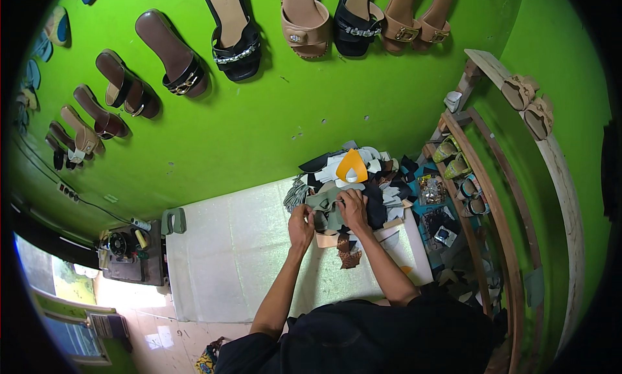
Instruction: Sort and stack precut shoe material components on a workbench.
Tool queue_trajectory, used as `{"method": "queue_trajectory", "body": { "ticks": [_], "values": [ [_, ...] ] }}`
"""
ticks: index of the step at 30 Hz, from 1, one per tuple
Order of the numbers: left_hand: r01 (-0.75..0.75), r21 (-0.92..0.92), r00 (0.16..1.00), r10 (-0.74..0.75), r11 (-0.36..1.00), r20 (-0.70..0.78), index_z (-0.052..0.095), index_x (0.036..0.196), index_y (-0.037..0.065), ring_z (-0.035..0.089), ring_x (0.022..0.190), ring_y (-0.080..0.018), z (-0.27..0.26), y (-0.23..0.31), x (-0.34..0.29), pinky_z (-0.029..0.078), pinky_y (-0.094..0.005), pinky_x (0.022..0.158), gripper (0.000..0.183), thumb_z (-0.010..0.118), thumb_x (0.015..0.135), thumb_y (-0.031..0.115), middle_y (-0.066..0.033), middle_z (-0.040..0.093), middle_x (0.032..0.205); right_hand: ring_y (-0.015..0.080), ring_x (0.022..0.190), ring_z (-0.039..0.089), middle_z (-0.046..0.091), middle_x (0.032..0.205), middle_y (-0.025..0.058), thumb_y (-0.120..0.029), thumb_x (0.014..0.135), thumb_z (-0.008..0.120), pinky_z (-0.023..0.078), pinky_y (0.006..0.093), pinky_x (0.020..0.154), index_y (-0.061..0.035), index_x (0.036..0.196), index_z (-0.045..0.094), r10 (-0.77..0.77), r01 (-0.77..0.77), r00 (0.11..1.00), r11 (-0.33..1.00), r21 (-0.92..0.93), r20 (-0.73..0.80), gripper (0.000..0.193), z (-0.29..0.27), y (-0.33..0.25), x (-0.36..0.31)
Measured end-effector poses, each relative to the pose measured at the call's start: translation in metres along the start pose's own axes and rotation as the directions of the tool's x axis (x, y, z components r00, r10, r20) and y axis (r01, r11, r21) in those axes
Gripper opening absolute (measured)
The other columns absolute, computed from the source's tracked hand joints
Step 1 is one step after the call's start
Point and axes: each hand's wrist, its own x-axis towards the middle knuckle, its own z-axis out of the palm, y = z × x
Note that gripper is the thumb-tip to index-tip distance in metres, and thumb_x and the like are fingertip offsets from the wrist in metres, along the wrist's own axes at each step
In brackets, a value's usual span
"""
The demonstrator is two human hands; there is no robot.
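A: Head view: hands?
B: Left hand (301,228) pinches the grey-green material piece (324,201), between both hands; right hand (352,209) curls over it, closure unclear.
A: Technique?
B: Probably best lifted gently, folds eased open, clear of the scrap pile (378,202) just beyond.

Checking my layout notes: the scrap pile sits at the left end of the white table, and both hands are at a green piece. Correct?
Not quite: the head view shows the scrap pile at the right end of the white table, not the left. The left hand and right hand are at a green piece.
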Motion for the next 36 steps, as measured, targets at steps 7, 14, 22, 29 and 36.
{"method": "queue_trajectory", "body": {
  "ticks": [7, 14, 22, 29, 36],
  "values": [
    [0.07, -0.072, 0.997, -0.073, 0.995, -0.038, 0.059, 0.092, 0.0, 0.063, 0.072, -0.0216, -0.003, -0.004, 0.01, 0.051, -0.0334, 0.069, 0.011, 0.068, 0.088, 0.006, -0.0118, 0.065, 0.084, 0.0257, 0.088, 0.062, 0.064, 0.087, 0.0037, -0.009, 0.083, 0.073, 0.037, 0.042, 0.085, -0.0102, 0.096, 0.06, -0.02, 0.021, 0.999, 0.998, 0.056, -0.026, 0.018, -0.022, -0.005, 0.004],
    [0.017, -0.001, 1.0, -0.017, 1.0, 0.007, 0.056, 0.108, 0.001, 0.065, 0.082, -0.0315, 0.0, 0.005, 0.019, 0.052, -0.0395, 0.074, 0.016, 0.06, 0.092, 0.006, -0.0191, 0.063, 0.093, 0.0264, 0.085, 0.063, 0.066, 0.083, 0.006, -0.014, 0.088, 0.069, 0.036, 0.0429, 0.084, -0.0085, 0.095, 0.06, -0.044, 0.048, 0.996, 0.998, 0.047, -0.08, 0.013, -0.021, 0.0, 0.008],
    [-0.076, 0.192, 0.994, 0.058, 0.979, 0.094, 0.057, 0.112, 0.006, 0.063, 0.088, -0.0349, 0.002, 0.007, 0.02, 0.052, -0.0442, 0.074, 0.023, 0.064, 0.09, 0.006, -0.0176, 0.061, 0.096, 0.0286, 0.087, 0.062, 0.061, 0.09, 0.0081, -0.012, 0.089, 0.067, 0.039, 0.0431, 0.082, -0.0091, 0.095, 0.059, -0.072, 0.075, 0.994, 0.997, 0.024, -0.086, 0.01, -0.021, -0.003, 0.012],
    [-0.191, 0.265, 0.982, 0.184, 0.945, 0.049, 0.06, 0.097, 0.004, 0.059, 0.087, -0.0364, 0.01, 0.0, 0.021, 0.049, -0.0437, 0.074, 0.011, 0.065, 0.088, 0.007, -0.0162, 0.058, 0.092, 0.0339, 0.09, 0.062, 0.058, 0.094, 0.0138, -0.002, 0.088, 0.063, 0.049, 0.0426, 0.076, -0.0022, 0.099, 0.056, 0.064, -0.07, 0.997, 0.988, 0.138, 0.051, 0.013, -0.019, -0.006, 0.01],
    [-0.148, 0.205, 0.989, 0.138, 0.968, 0.061, 0.06, 0.098, 0.005, 0.059, 0.085, -0.0366, 0.006, 0.007, 0.027, 0.049, -0.0447, 0.071, 0.009, 0.061, 0.089, 0.005, -0.0158, 0.058, 0.089, 0.034, 0.098, 0.061, 0.053, 0.112, 0.0168, 0.001, 0.083, 0.069, 0.05, 0.0414, 0.083, -0.0038, 0.117, 0.054, 0.041, -0.024, 0.996, 0.977, 0.212, -0.075, 0.037, -0.009, -0.001, 0.005]
  ]
}}
